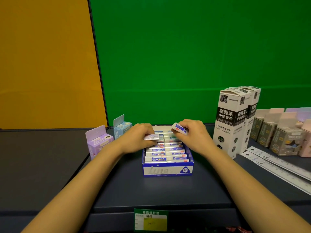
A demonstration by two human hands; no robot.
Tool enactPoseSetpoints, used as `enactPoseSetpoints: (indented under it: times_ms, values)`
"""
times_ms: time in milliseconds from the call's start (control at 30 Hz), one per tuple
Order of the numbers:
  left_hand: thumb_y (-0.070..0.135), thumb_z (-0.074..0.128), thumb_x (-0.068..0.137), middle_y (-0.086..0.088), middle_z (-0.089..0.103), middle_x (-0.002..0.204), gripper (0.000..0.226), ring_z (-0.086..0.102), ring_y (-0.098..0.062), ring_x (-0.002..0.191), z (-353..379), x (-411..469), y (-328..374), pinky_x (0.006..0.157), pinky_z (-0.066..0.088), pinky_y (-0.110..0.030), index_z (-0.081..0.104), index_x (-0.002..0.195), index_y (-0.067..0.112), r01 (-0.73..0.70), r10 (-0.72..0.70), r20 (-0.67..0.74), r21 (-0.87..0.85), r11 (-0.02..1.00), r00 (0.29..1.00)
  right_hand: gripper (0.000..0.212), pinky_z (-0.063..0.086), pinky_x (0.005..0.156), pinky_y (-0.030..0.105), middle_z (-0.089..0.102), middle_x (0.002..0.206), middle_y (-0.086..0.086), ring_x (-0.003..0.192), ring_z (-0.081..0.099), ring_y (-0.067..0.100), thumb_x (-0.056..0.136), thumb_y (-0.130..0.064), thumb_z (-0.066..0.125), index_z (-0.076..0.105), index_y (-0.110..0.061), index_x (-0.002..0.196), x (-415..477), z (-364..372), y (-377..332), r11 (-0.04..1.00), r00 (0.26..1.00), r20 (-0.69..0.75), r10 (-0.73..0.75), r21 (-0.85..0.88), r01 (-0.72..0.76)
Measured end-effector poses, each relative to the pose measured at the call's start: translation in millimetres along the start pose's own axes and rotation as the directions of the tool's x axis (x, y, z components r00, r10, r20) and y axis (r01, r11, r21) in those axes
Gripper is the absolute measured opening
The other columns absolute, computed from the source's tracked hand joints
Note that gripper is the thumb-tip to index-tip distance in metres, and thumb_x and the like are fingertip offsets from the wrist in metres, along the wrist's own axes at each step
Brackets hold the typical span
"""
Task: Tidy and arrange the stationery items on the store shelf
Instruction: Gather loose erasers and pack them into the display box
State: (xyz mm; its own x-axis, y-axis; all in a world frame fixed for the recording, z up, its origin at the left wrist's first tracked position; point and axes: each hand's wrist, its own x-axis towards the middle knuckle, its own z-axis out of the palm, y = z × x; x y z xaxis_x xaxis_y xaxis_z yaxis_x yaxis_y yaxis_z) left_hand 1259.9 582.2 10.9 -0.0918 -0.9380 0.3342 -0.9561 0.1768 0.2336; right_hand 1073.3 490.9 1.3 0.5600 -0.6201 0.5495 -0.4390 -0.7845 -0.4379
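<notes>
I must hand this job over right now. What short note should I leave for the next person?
Left hand: holds an eraser over the left row.
Right hand: holds a second eraser above the back of the right row.
Box: mid-shelf, with two rows of erasers.
Done: most erasers are lined up in the box.
Left: seat both held erasers; the rulers lie slanted at right and probably need straightening.

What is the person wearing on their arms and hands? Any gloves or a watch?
Nothing that shows. The left hand and the right hand have no gloves, and I can see no rings. The left arm and the right arm are bare all the way to the bottom edge of the picture: no sleeves, no watch, no bracelet on either wrist.
</notes>
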Motion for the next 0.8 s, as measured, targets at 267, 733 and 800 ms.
enactPoseSetpoints:
  times_ms: [267, 733, 800]
  values:
    - [0.042, 0.048, 0.082, 0.002, 0.057, 0.082, 0.032, 0.051, -0.016, 0.078, -4.1, -9.2, 3.0, 0.071, 0.041, -0.035, 0.059, 0.086, 0.013, 0.013, -0.018, -0.102, -0.051, 0.999, 0.995, 0.02, 0.042, 0.065, 0.026, 0.061, 0.089, -0.005, 0.077, 0.056, 0.01, 0.09, -0.035, 0.051, 0.054, -0.018, 0.101, -3.6, -3.3, -6.9, 0.998, 0.982, 0.186, -0.029, 0.059, 0.018]
    - [0.023, 0.036, 0.098, -0.008, 0.058, 0.11, 0.024, 0.053, -0.022, 0.099, -3.8, -19.6, 3.8, 0.083, 0.043, -0.029, 0.048, 0.111, 0.007, 0.056, -0.066, -0.042, -0.213, 0.975, 0.997, 0.025, 0.038, 0.092, 0.032, 0.057, 0.116, 0.0, 0.107, 0.046, 0.014, 0.09, -0.03, 0.051, 0.054, -0.029, 0.114, -5.4, -5.6, -3.3, 0.997, 0.945, 0.322, -0.053, -0.044, 0.071]
    - [0.023, 0.04, 0.097, -0.005, 0.057, 0.11, 0.023, 0.051, -0.02, 0.098, -2.5, -18.9, 1.8, 0.082, 0.041, -0.021, 0.05, 0.112, 0.009, 0.037, -0.052, -0.069, -0.202, 0.979, 0.996, 0.027, 0.039, 0.092, 0.031, 0.058, 0.117, 0.0, 0.107, 0.048, 0.014, 0.088, -0.028, 0.055, 0.056, -0.031, 0.115, -5.0, -6.1, -3.4, 0.997, 0.948, 0.313, -0.052, -0.044, 0.069]
